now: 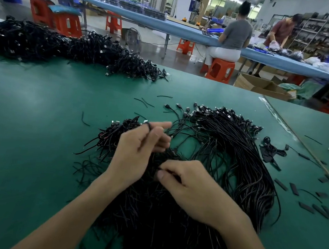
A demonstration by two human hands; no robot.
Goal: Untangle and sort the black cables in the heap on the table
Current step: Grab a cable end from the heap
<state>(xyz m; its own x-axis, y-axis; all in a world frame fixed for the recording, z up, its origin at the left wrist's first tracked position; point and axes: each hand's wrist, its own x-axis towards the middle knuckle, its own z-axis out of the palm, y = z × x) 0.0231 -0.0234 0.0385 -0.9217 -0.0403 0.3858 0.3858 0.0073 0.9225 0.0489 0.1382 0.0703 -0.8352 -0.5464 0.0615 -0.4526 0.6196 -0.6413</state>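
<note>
A heap of thin black cables (154, 207) lies on the green table (32, 134) right in front of me. My left hand (140, 150) is raised over the heap, a black cable looped round its forefinger and running down into the pile. Just below it, my right hand (186, 184) pinches cable strands between thumb and fingertips. To the right, a combed bundle of cables (241, 149) curves away, its plug ends fanned out at the far side. A smaller bunch of cable ends (114, 132) lies left of my left hand.
A long mound of tangled black cables (68, 45) fills the table's far left. Short black offcuts (145, 101) and flat black sleeve pieces (295, 190) are scattered around. A seam in the table (295, 133) runs diagonally at right. Two people work at a blue bench behind, among orange stools.
</note>
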